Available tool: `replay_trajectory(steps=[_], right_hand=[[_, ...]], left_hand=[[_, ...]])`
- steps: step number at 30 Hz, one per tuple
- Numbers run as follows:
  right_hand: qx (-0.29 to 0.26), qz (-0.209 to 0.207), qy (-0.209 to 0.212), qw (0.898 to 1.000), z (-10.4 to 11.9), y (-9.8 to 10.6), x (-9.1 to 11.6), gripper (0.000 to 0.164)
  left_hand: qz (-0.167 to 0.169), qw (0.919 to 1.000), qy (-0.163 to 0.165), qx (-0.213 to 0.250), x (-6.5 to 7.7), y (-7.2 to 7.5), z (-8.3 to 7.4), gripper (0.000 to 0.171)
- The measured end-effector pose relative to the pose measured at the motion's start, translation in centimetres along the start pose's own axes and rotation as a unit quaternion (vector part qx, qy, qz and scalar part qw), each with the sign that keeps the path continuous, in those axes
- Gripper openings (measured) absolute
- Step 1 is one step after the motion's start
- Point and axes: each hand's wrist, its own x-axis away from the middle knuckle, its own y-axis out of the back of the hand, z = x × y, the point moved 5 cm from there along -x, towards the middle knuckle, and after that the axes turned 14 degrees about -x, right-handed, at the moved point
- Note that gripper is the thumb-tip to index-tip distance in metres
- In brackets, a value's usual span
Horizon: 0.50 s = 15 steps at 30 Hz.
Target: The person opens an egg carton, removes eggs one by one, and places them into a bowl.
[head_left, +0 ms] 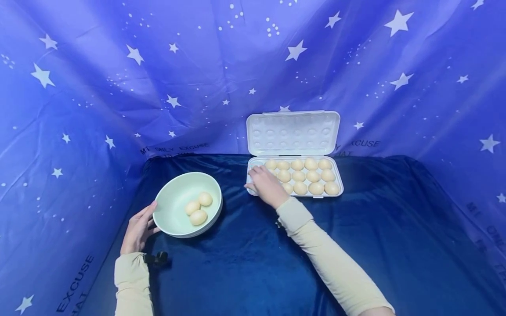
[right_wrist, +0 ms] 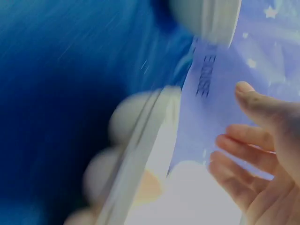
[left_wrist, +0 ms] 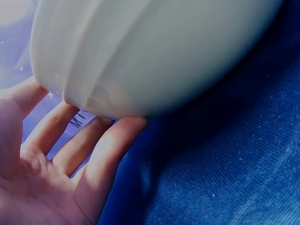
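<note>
A pale green bowl (head_left: 168, 204) stands on the left side of the table with three cream-coloured eggs (head_left: 198, 217) inside. My left hand (head_left: 138, 230) is at its left side; in the left wrist view the spread fingertips (left_wrist: 133, 124) touch the outer wall. To the right, a white egg carton (head_left: 339, 173) lies with its lid (head_left: 294, 131) raised, and rows of eggs (head_left: 313, 176) fill much of its tray. Over the carton's left end hovers my right hand (head_left: 269, 186), hiding some cups. The right wrist view shows its fingers apart, holding nothing.
A dark blue cloth (head_left: 237, 263) covers the table. Behind it and at both sides hangs a blue curtain (head_left: 221, 66) with white stars. The raised carton lid stands close to the back curtain. Bowl and carton are a short gap apart.
</note>
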Motion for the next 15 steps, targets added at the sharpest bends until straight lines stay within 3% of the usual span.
replay_trajectory(steps=[8,15], right_hand=[[0.007,0.006,-0.051,0.999,-3.6,1.2,3.4,0.030],[-0.013,-0.004,-0.064,0.998,-4.6,1.0,4.2,0.027]], left_hand=[[0.009,0.9997,0.005,0.021,0.1,0.4,0.6,0.014],[0.012,0.9997,-0.007,0.020,0.3,-0.2,0.3,0.020]])
